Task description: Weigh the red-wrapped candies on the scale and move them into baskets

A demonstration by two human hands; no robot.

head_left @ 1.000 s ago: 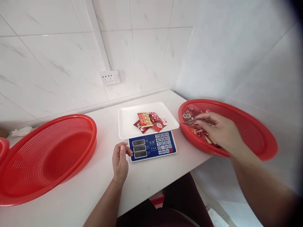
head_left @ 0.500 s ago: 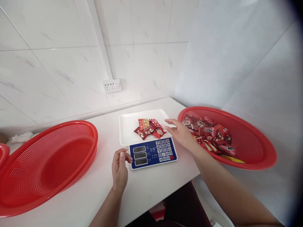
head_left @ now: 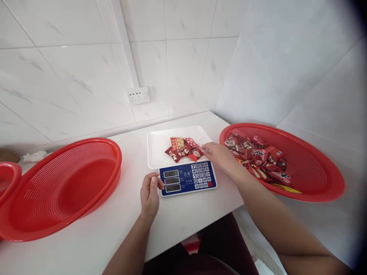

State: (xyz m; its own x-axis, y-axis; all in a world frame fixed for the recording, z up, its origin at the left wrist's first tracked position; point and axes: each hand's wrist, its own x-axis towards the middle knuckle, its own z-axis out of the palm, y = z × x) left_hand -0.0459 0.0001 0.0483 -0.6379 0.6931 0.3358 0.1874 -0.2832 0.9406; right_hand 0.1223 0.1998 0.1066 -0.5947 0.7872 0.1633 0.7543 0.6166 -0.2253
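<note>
On the tray (head_left: pixel 157 147): red snack packets (head_left: pixel 185 149) are heaped, one printed with biscuits.
Right hand (head_left: pixel 219 156): laid at the heap's edge; grip cannot be told.
Left hand (head_left: pixel 150 193): curled, empty, thumb against the scale (head_left: pixel 187 178).

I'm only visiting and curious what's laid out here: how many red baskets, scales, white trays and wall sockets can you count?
Red baskets: 3, the big left one, one cut off at the far left, and the right one holding packets
Weighing scale: 1
White tray: 1
Wall socket: 1
Total: 6
</note>
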